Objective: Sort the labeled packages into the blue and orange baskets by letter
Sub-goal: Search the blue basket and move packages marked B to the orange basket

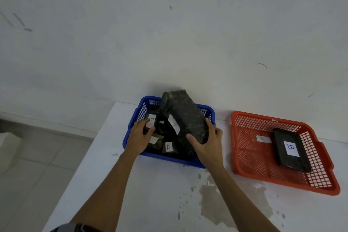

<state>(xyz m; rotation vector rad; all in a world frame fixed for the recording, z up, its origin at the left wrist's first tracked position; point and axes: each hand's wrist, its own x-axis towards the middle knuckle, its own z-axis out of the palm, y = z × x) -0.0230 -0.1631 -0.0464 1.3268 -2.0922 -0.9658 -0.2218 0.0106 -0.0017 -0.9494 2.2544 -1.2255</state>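
From my remote seat I see the white tabletop [150,194] carrying a grey wet stain [212,201] near its front; on its right sits the orange plastic mesh basket [243,156], with a white paper label marked B [263,139] lying on its floor and, just beside that, a flat black wrapped package with a blue B label [291,149]; well apart to the left stands the blue plastic mesh basket [143,105], crowded with dark packages; the largest is a big black-wrapped rectangular block [184,111], tilted up out of the basket with its top above the far rim and a white label on its side whose letter I cannot read; my right hand [209,143] grips the block's lower end, fingers curled round it; my left hand [140,133] curls its fingers over a small black package with a white B label [151,121] at the basket's left side; nearer the front rim stands a small black package labelled A [169,147]
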